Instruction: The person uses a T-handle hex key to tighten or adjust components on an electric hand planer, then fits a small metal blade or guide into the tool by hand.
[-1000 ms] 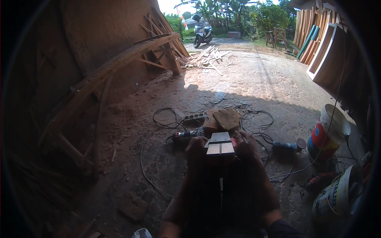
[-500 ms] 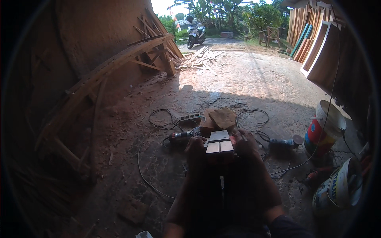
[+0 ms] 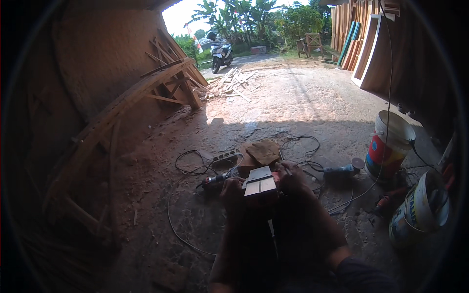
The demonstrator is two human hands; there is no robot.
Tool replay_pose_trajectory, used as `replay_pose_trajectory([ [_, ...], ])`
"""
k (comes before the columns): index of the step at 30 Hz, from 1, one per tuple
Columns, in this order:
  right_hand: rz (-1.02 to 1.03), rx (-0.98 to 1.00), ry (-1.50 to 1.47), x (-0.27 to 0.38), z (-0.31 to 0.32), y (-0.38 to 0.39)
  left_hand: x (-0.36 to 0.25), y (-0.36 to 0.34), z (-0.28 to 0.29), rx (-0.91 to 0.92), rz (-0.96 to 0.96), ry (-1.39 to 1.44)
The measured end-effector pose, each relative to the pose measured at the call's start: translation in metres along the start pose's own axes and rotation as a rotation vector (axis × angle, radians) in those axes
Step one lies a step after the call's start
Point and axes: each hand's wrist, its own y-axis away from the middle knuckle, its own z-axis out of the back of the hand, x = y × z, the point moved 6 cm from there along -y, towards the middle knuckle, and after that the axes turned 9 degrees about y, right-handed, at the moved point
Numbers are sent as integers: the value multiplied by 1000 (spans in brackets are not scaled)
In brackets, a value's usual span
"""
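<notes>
An upturned electric planer [image 3: 261,187] is held in front of me, its pale metal sole facing up with a dark gap across it and a groove in the nearer plate. My left hand [image 3: 231,190] is closed on its left side. At its reddish right side my right hand [image 3: 292,179] is closed, fingers bent, with a slim pale rod-like tool showing between them. Shadow hides the planer's underside and most of both palms. Just beyond the planer, a rough wood block [image 3: 264,152] lies on the floor.
A corded power tool [image 3: 218,179] and power strip [image 3: 226,157] lie to the left, an angle grinder [image 3: 343,169] to the right. Cables loop across the floor. Two buckets [image 3: 383,154] [image 3: 409,217] stand at right; a long wooden bench [image 3: 127,100] runs along the left wall.
The whole view has shifted, with floor items appearing further left and the background lower. Both hands stay at the planer, which now looks slightly turned.
</notes>
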Motion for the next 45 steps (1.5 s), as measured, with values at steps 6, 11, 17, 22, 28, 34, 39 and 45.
replay_pose_trajectory([
  [6,-47,17,-19,2,-1,3,-1,0,2,-105,39,73],
  [11,-15,20,-28,-3,-2,1,-10,-2,2,-83,15,-1],
  [17,-40,30,-25,-2,-4,2,-14,0,2,-30,-34,-53],
  [22,-26,29,-4,-2,-9,-1,-10,1,5,-29,-88,-121],
  [28,-9,26,-29,-12,-12,-6,-11,-2,3,-68,-17,-18],
  [34,-16,-25,-42,-3,-1,3,-2,3,-3,-60,-20,-44],
  [39,16,-18,-27,-1,-1,1,2,2,3,-105,-15,-5],
  [45,54,-37,-29,-5,-1,-1,10,5,1,-102,6,89],
])
